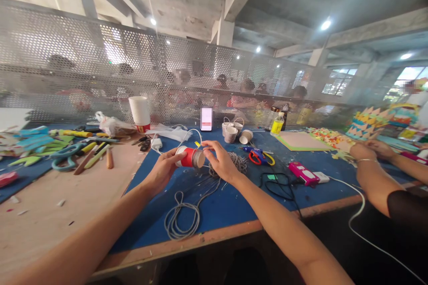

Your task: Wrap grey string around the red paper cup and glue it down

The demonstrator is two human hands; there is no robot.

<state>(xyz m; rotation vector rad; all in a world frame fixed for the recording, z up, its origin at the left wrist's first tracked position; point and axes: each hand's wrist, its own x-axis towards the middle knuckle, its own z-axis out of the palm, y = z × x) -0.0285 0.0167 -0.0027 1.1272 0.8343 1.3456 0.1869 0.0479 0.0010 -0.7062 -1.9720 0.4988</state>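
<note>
A red and white paper cup (187, 156) lies sideways in my left hand (164, 167), gripped between the thumb and fingers. Grey cord (199, 159) is wound around the cup's right end. At that end my right hand (220, 160) is closed, its bent fingers and thumb by the cord; the fingertips are partly hidden. Behind and below my right hand sits a tangle of grey cord (238, 163). A loose coil of grey cord (182, 219) rests on the blue mat (147, 213) near the table's front edge.
Several cord-wrapped cups (231, 133) stand behind, beside a glue gun (257, 150), scissors (256, 157) and a phone (206, 119). Left are stacked paper cups (139, 113) and tools (67, 158). A pink power bank (303, 173) and a co-worker's arms (374, 173) are right.
</note>
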